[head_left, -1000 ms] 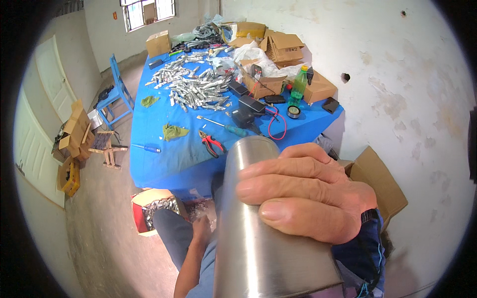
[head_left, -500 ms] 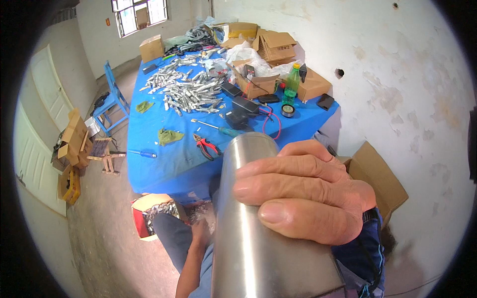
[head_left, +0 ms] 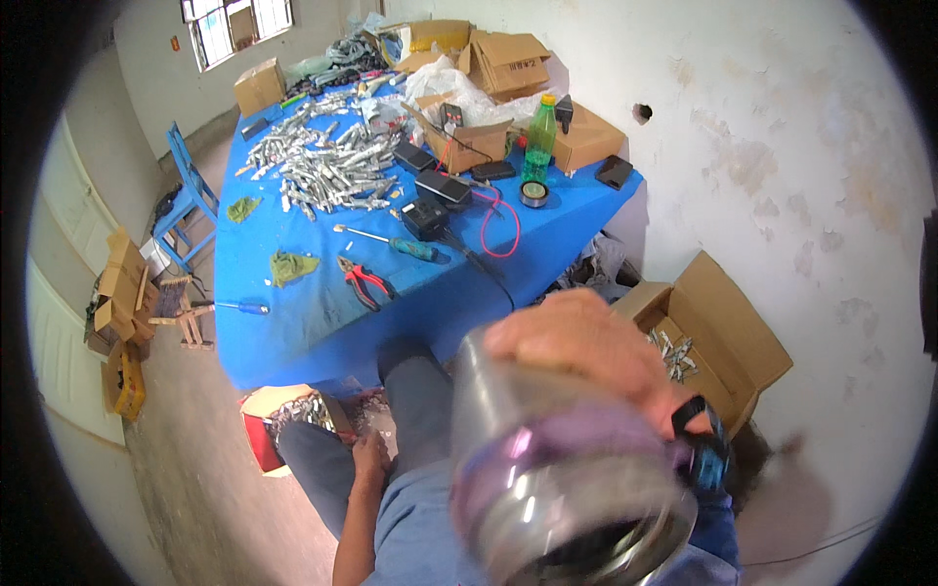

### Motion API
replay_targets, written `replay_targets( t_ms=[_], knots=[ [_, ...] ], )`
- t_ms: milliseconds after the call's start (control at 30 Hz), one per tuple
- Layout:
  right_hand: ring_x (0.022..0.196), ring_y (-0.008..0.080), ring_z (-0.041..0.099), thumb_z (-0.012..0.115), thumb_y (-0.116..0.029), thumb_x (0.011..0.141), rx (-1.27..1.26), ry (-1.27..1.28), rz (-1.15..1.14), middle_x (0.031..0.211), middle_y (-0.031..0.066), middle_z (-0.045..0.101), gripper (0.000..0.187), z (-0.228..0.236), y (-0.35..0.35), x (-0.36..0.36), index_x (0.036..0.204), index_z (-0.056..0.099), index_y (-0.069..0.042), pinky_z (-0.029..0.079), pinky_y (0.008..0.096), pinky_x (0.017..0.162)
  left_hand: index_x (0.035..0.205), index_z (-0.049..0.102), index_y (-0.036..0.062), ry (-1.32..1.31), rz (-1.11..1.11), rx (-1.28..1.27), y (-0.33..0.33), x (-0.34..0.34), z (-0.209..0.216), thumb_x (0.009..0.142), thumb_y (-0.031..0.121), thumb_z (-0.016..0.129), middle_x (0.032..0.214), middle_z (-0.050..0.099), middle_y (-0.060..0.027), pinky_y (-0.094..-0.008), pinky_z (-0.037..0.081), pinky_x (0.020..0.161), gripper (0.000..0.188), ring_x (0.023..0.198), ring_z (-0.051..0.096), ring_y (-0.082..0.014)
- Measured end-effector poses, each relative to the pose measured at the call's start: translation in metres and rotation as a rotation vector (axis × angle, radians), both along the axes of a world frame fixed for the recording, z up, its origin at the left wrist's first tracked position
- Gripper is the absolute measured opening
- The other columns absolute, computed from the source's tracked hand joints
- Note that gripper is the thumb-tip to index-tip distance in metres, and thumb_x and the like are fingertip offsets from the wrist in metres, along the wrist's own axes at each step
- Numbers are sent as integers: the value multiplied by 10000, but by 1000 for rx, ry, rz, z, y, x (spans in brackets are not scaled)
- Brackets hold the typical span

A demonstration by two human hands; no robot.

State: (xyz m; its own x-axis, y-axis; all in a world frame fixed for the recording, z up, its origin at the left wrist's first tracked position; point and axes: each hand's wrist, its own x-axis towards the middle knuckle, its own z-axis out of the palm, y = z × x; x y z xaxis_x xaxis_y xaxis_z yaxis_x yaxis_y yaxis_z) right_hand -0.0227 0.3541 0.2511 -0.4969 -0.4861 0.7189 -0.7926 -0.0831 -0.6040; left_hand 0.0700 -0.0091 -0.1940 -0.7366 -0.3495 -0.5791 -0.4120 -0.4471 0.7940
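Observation:
My right hand [head_left: 591,352], blurred by motion, is wrapped round a stainless steel tumbler [head_left: 489,400] close in front of me. The tumbler is tilted, its wide open mouth towards me; a purplish sheen shows near the rim, and the inside looks dark. Low down beside my thigh is my left hand [head_left: 369,457], its fingers curled and closed with nothing visible in them. Next to it stands a red and brown box [head_left: 262,441] of small metal parts, partly hidden by my knee.
A blue-covered table [head_left: 322,239] carries a heap of silvery metal parts [head_left: 327,161], red-handled pliers [head_left: 365,285], a screwdriver [head_left: 396,242], a green bottle [head_left: 539,142] and black devices. An open carton [head_left: 728,337] with metal pieces stands at right; a blue chair [head_left: 186,200] stands at left.
My right hand has tipped the tumbler, so its mouth now shows at the bottom and its other end has dropped lower. The view has shifted right. My left hand stays by my thigh.

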Motion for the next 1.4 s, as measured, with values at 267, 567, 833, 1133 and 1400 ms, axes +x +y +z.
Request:
replay_targets(
  t_ms=[267, 567, 833, 1133, 1400],
  knots=[
    [902, 195, 689, 833, -180, 667, 48, -265, -594, 954, 110, 699, 709, -36, 69, -96, 1267, 520, 32, 568, 336, 802, 765, 538, 113, -99, -144, -105, 31, -18, 36, 949, 294, 582, 552, 459, 6, -262, 265, 364, 262, 399, 400, -110],
    [898, 188, 642, 870, -181, 709, -212, -300, -960, 1036, 125, 649, 581, -111, 158, -299, 1148, 536, 3, 533, 333, 814, 749, 536, 104, -201, -98, -97, 39, -35, 14, 947, 260, 572, 551, 451, 17, -268, 286, 372, 255, 400, 396, -112],
    [994, 263, 617, 882, -312, 638, -140, -340, -1167, 1139, 191, 592, 831, -142, 163, -399, 1237, 455, 73, 497, 383, 888, 762, 550, 83, -284, -84, -49, 41, -46, 16, 933, 240, 578, 557, 451, 22, -279, 301, 365, 233, 399, 400, -104],
    [894, 271, 635, 905, -359, 621, -82, -324, -1191, 989, 187, 652, 787, -160, 146, -448, 1136, 514, 89, 507, 396, 852, 772, 574, 67, -375, -76, -44, 37, -51, 0, 926, 273, 594, 614, 510, -3, -288, 366, 401, 258, 454, 456, -119],
    [1065, 255, 606, 854, -410, 722, -27, -291, -1268, 1204, 224, 597, 834, -203, 160, -477, 1243, 469, 116, 485, 343, 916, 840, 540, 72, -332, -58, 12, 38, -50, -17, 964, 307, 595, 588, 443, 28, -281, 339, 380, 272, 398, 369, -102]
  ],
)
